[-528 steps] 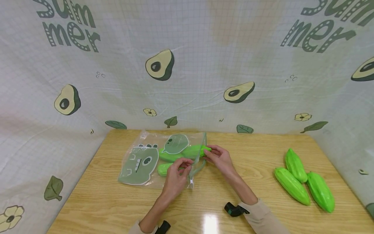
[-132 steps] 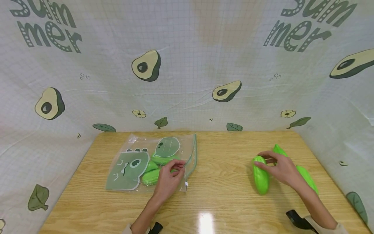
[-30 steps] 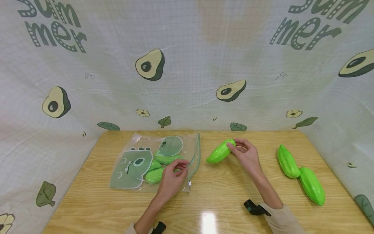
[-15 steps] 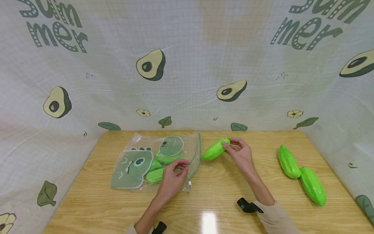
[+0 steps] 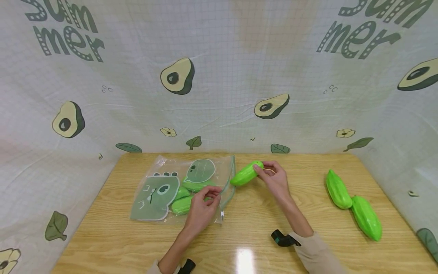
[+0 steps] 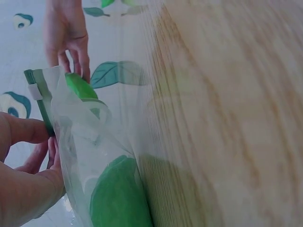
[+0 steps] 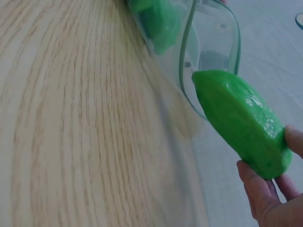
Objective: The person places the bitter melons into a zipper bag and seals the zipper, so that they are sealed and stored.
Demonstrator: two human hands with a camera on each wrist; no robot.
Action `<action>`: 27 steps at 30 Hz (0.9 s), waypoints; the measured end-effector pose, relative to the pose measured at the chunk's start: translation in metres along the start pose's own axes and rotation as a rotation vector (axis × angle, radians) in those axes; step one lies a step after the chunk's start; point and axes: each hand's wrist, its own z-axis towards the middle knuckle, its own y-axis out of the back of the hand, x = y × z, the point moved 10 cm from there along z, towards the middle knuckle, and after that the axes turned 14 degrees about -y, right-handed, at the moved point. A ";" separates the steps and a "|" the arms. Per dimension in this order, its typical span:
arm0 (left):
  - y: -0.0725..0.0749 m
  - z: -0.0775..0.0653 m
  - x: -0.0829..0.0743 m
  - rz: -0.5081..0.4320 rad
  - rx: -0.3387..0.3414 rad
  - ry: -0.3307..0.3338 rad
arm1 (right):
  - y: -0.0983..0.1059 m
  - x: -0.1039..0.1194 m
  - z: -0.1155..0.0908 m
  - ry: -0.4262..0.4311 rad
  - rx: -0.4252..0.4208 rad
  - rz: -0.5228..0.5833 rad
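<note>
In the head view my right hand grips a plump, ridged green vegetable, like a short cucumber, by its blunt end. Its pointed end overlaps the mouth of a clear slider zip bag with a green dinosaur print. My left hand pinches the bag's near edge by the opening; the left wrist view has these fingers at the green zip strip. Several similar green vegetables lie inside the bag, partly hidden by print and hand. The right wrist view shows the bag mouth gaping behind the held vegetable.
Two more green vegetables lie end to end on the right of the wooden table. A pale cloth printed with avocados and leaves hangs behind and along both sides.
The right hand took a green vegetable from the group of three at the right and has carried it left to the bag mouth. The left hand stays at the bag's edge.
</note>
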 end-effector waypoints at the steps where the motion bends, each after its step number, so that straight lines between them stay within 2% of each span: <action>1: 0.000 0.000 0.000 0.004 0.000 0.003 | -0.002 -0.001 0.000 -0.005 0.001 0.000; 10: 0.002 0.000 -0.003 0.029 0.000 -0.021 | -0.014 -0.006 0.005 -0.022 0.020 0.038; 27: 0.002 0.000 -0.003 -0.002 -0.008 -0.020 | -0.032 -0.016 0.011 -0.043 0.026 0.083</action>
